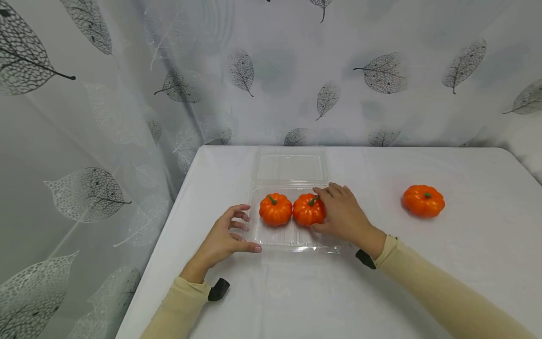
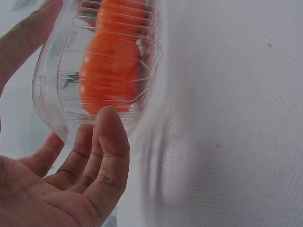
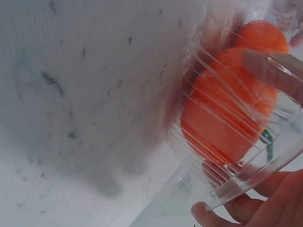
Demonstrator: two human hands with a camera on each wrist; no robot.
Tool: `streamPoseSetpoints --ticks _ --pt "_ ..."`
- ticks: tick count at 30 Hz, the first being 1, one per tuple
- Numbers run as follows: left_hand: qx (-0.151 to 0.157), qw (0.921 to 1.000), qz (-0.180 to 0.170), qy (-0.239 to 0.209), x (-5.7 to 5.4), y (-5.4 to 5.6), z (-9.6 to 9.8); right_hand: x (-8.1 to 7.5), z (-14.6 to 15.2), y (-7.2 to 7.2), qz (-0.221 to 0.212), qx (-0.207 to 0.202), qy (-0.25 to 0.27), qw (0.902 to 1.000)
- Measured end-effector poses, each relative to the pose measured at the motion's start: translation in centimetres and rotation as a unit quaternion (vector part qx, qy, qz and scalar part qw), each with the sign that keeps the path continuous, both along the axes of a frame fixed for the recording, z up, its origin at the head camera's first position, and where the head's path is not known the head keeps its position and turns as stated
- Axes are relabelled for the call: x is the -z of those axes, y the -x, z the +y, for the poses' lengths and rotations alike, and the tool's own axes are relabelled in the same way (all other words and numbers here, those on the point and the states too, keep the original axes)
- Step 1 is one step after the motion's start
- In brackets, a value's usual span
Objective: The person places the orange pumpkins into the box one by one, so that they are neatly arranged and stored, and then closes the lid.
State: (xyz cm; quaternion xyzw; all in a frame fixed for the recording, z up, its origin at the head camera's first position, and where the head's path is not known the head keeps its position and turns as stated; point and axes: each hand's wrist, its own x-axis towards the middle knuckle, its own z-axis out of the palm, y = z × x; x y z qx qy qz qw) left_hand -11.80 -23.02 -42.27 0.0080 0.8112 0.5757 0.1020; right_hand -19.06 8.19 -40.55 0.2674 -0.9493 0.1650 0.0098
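Two orange toy pumpkins with green stems lie side by side in a clear plastic clamshell box, its base (image 1: 279,238) on the table and its lid (image 1: 290,165) folded back behind. My right hand (image 1: 345,214) holds the right pumpkin (image 1: 306,212) between thumb and fingers; the right wrist view shows the thumb against the pumpkin (image 3: 222,118) and other fingers outside the box wall. The left pumpkin (image 1: 275,210) sits untouched. My left hand (image 1: 224,238), fingers spread and loosely bent, is around the box's front left corner; whether it touches the wall I cannot tell.
A third orange pumpkin (image 1: 423,201) rests on the white-covered table (image 1: 466,263) at the right. Behind the table and along its left side hangs a pale curtain (image 1: 279,70) with a leaf print. Dark wrist devices (image 1: 219,289) sit at both cuffs.
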Motion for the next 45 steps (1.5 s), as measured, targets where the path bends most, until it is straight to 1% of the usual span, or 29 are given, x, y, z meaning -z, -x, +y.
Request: streamPoseSetpoints --ticks 3,9,14,17,20,24,26,31,33,37,40,45 --pt "0.0 1.0 -0.001 0.003 -0.1 -0.1 0.0 0.1 0.1 -0.1 -0.011 0.002 0.018 0.9998" --pt "0.001 1.0 0.005 0.006 -0.2 -0.1 0.1 -0.2 0.4 -0.2 -0.056 0.007 0.058 0.9967" --pt "-0.001 1.0 -0.001 0.007 -0.2 -0.1 0.1 -1.3 1.1 -0.3 -0.09 0.03 0.101 0.9903" --pt "-0.002 1.0 0.0 0.008 -0.2 -0.1 0.1 -2.2 1.9 -0.3 -0.095 0.042 0.116 0.9877" --pt "-0.003 1.0 0.0 0.008 -0.2 -0.1 0.1 -2.6 3.2 -0.2 -0.075 0.049 0.14 0.9862" --pt "-0.002 1.0 -0.001 0.008 -0.2 -0.1 0.2 -2.4 5.7 -0.1 -0.022 0.064 0.178 0.9816" --pt "-0.002 1.0 -0.001 0.009 -0.2 -0.1 0.2 -2.2 7.1 -0.1 -0.005 0.075 0.191 0.9786" --pt "-0.003 0.9999 0.0 0.013 -0.2 -0.1 0.2 -2.0 10.6 -0.4 -0.007 0.107 0.197 0.9746" --pt "-0.002 0.9999 0.001 0.012 -0.2 -0.1 0.2 -1.8 12.0 -0.6 -0.013 0.124 0.192 0.9735" --pt "-0.001 0.9999 0.0 0.013 -0.2 0.0 0.2 -1.5 14.6 -0.6 -0.007 0.155 0.181 0.9712" --pt "-0.003 0.9999 -0.002 0.016 -0.2 0.0 0.3 -1.3 16.4 -0.4 0.002 0.176 0.186 0.9668" --pt "-0.003 0.9998 -0.003 0.021 -0.2 0.1 0.4 -1.0 18.7 -0.2 -0.003 0.208 0.209 0.9556"
